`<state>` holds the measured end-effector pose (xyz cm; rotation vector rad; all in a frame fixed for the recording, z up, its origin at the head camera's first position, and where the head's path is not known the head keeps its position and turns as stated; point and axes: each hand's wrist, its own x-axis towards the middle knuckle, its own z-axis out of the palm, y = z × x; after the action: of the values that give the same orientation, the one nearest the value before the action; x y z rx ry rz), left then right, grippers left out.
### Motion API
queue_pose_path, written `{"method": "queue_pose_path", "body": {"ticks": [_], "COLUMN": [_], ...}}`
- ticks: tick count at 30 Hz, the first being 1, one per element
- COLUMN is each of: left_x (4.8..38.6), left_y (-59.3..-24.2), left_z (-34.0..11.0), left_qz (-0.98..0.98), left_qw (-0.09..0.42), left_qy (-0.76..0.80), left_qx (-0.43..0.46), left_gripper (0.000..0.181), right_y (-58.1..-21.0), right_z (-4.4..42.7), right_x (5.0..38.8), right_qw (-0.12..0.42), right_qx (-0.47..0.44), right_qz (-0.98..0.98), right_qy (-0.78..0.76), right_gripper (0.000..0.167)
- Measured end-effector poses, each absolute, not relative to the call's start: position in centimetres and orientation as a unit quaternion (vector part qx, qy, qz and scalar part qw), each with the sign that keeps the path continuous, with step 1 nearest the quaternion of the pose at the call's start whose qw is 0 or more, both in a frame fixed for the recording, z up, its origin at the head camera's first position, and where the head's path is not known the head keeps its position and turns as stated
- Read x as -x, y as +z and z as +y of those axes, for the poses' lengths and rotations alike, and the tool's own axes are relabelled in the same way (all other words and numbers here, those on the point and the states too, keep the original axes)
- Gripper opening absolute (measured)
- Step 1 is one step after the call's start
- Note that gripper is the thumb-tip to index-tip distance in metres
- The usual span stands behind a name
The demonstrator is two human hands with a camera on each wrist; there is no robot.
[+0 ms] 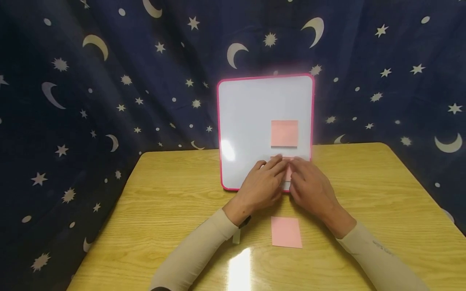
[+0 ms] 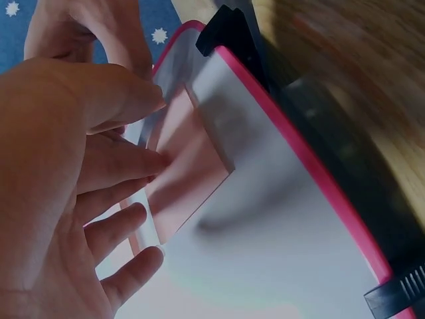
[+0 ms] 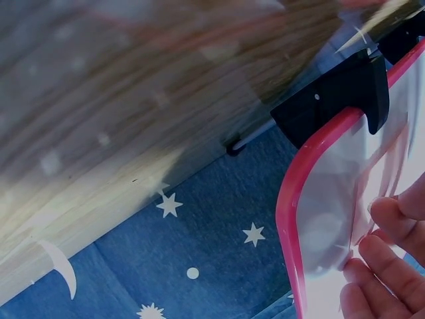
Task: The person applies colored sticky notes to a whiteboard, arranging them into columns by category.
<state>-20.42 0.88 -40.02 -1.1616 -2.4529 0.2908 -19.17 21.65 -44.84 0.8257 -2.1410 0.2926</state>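
1. Only the head view shows the loose pink note (image 1: pixel 286 232) on the table (image 1: pixel 164 210), at the near side of the whiteboard (image 1: pixel 251 109).
2. The wrist views reveal black clips (image 3: pixel 339 100) on the board's pink rim, unseen from the head.
3. The lower note (image 1: pixel 288 174) lies on the board between both hands, nearer than the upper note (image 1: pixel 284 133).
4. The left hand (image 1: pixel 265 182), fingers extended, touches its left part.
5. The right hand (image 1: pixel 314 188), fingers bent, is at its right side; whether it pinches, I cannot tell.
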Motion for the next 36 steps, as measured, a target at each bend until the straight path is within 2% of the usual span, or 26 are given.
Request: {"method": "queue_pose_path", "body": {"ticks": [7,11,18,22,31,36], "left_x": [20.7,20.7,20.0,19.7,19.4,19.3], "left_y": [-39.9,-40.3,-40.7,-40.9,-41.0,-41.1], "left_z": [1.3,1.4,1.6,1.6,1.6,1.5], "left_qz": [-0.880,-0.876,-0.874,-0.871,-0.871,-0.874], "left_qw": [0.203,0.225,0.247,0.257,0.275,0.267], "left_qy": [0.097,0.100,0.128,0.139,0.143,0.152], "left_qx": [0.418,0.415,0.398,0.394,0.381,0.377], "left_gripper": [0.070,0.066,0.067,0.068,0.068,0.073], "right_y": [-44.7,-44.7,-44.8,-44.8,-44.8,-44.9], "right_z": [21.6,21.6,21.6,21.5,21.6,21.6], "right_x": [19.2,19.2,19.2,19.3,19.3,19.3], "right_qw": [0.408,0.396,0.406,0.419,0.411,0.414], "right_qx": [-0.333,-0.331,-0.333,-0.339,-0.338,-0.338], "right_qz": [-0.841,-0.848,-0.843,-0.833,-0.838,-0.837], "right_qy": [0.124,0.119,0.117,0.126,0.121,0.120], "right_gripper": [0.026,0.025,0.033,0.032,0.032,0.030]}}
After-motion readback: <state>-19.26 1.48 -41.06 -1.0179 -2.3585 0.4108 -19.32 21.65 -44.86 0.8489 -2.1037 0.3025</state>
